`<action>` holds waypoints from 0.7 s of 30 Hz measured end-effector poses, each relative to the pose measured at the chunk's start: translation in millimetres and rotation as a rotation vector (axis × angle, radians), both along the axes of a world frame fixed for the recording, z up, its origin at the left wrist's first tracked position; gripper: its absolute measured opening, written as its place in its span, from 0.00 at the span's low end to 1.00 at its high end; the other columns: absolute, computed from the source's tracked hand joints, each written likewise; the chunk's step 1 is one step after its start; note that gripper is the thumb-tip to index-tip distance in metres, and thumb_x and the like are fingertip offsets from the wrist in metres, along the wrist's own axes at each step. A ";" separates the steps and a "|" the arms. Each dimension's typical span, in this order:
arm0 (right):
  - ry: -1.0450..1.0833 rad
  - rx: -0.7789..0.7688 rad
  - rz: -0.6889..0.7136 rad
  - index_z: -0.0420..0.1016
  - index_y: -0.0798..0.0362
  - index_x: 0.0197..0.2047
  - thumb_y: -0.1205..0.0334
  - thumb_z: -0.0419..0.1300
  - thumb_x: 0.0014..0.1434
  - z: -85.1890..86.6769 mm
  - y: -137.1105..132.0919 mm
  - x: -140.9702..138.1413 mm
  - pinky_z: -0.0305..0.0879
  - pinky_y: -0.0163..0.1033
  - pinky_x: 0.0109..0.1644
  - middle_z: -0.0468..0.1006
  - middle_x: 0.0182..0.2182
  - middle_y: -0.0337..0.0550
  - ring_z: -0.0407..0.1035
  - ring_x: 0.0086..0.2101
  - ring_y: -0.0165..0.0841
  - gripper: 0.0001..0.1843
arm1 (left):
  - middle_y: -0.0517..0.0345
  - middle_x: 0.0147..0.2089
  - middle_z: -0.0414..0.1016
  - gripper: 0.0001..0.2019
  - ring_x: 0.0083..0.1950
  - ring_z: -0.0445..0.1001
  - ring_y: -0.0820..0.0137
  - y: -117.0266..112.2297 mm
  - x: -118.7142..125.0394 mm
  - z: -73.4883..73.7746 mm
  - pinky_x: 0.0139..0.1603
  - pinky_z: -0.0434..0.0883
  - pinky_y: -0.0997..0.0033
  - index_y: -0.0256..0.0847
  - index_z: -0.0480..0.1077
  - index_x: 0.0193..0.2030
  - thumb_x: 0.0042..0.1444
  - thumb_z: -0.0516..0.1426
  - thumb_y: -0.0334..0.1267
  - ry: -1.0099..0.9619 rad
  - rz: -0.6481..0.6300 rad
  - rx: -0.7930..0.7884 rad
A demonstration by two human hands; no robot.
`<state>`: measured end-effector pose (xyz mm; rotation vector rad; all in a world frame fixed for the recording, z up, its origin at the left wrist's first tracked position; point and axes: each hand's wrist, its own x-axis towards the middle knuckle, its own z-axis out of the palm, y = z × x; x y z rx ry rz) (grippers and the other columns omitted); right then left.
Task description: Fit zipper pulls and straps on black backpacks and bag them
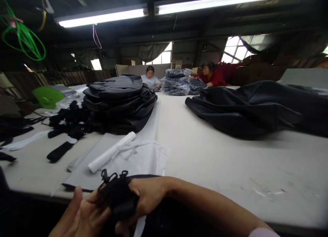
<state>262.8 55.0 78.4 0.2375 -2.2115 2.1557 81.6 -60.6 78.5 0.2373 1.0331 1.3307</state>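
At the bottom of the view both my hands hold a black folded strap (118, 194) with black metal clips at its top. My right hand (146, 196) reaches in from the right and its fingers wrap round the strap. My left hand (82, 214) lies under and beside the strap, palm up, thumb raised, fingers curled against it. Both hands are just in front of the near edge of the white table (205, 151). Right behind them lie clear plastic bags (138, 156) and a white roll of bags (111, 151).
A stack of black backpacks (119, 102) stands at centre left, with loose black straps (66, 127) to its left. Dark fabric (256, 107) is heaped at the right. Two people sit at the far end by wrapped dark bundles (178, 81). A green object (47, 96) is at far left.
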 end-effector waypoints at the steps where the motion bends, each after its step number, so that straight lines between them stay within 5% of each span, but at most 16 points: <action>1: -0.043 -0.002 0.031 0.77 0.60 0.34 0.56 0.76 0.49 -2.1 1.1 -1.3 0.69 0.25 0.40 0.76 0.27 0.34 0.72 0.30 0.24 0.18 | 0.47 0.52 0.81 0.31 0.58 0.77 0.47 1.9 1.0 0.3 0.50 0.82 0.59 0.43 0.81 0.43 0.30 0.77 0.52 0.032 0.014 -0.009; 5: -0.165 0.032 0.085 0.77 0.57 0.43 0.51 0.78 0.45 -5.8 -0.3 -4.2 0.70 0.25 0.40 0.77 0.27 0.30 0.74 0.29 0.24 0.28 | 0.48 0.48 0.82 0.43 0.46 0.82 0.58 4.6 4.2 -7.1 0.44 0.82 0.68 0.48 0.73 0.60 0.34 0.78 0.48 0.280 0.054 -0.002; 10: -0.215 -0.264 -0.161 0.75 0.57 0.43 0.36 0.76 0.39 -13.8 -6.4 -0.7 0.73 0.29 0.38 0.78 0.29 0.36 0.74 0.29 0.27 0.38 | 0.48 0.49 0.82 0.44 0.53 0.79 0.45 7.0 4.0 -8.0 0.38 0.83 0.69 0.42 0.78 0.48 0.18 0.79 0.51 0.496 0.212 -0.058; 14: -0.152 -0.404 -0.298 0.74 0.57 0.55 0.41 0.78 0.43 -19.9 -11.7 -2.6 0.73 0.29 0.38 0.79 0.32 0.40 0.74 0.31 0.28 0.43 | 0.49 0.49 0.82 0.37 0.57 0.77 0.43 7.6 4.7 -0.1 0.33 0.81 0.71 0.39 0.80 0.43 0.23 0.78 0.53 0.659 0.238 0.014; 16: -0.121 -0.472 -0.279 0.62 0.54 0.69 0.42 0.78 0.45 -21.1 -14.3 -3.9 0.73 0.30 0.37 0.78 0.31 0.40 0.74 0.30 0.28 0.54 | 0.48 0.49 0.81 0.33 0.55 0.78 0.45 6.1 4.5 0.1 0.32 0.80 0.72 0.38 0.79 0.42 0.29 0.76 0.55 0.761 0.218 0.071; 19: -0.081 -0.548 -0.272 0.26 0.45 0.78 0.42 0.76 0.50 -21.2 -15.2 -3.2 0.72 0.30 0.34 0.79 0.29 0.38 0.75 0.27 0.29 0.72 | 0.51 0.43 0.82 0.34 0.44 0.81 0.54 2.7 2.3 -4.1 0.31 0.79 0.72 0.40 0.78 0.48 0.34 0.75 0.54 0.872 0.218 0.071; 21: -0.048 -0.543 -0.266 0.25 0.41 0.78 0.42 0.74 0.53 -20.2 -14.1 -2.1 0.73 0.31 0.34 0.80 0.29 0.37 0.75 0.26 0.29 0.70 | 0.56 0.35 0.81 0.33 0.34 0.80 0.62 0.3 0.3 -7.4 0.31 0.78 0.74 0.43 0.77 0.48 0.35 0.75 0.55 0.978 0.249 0.092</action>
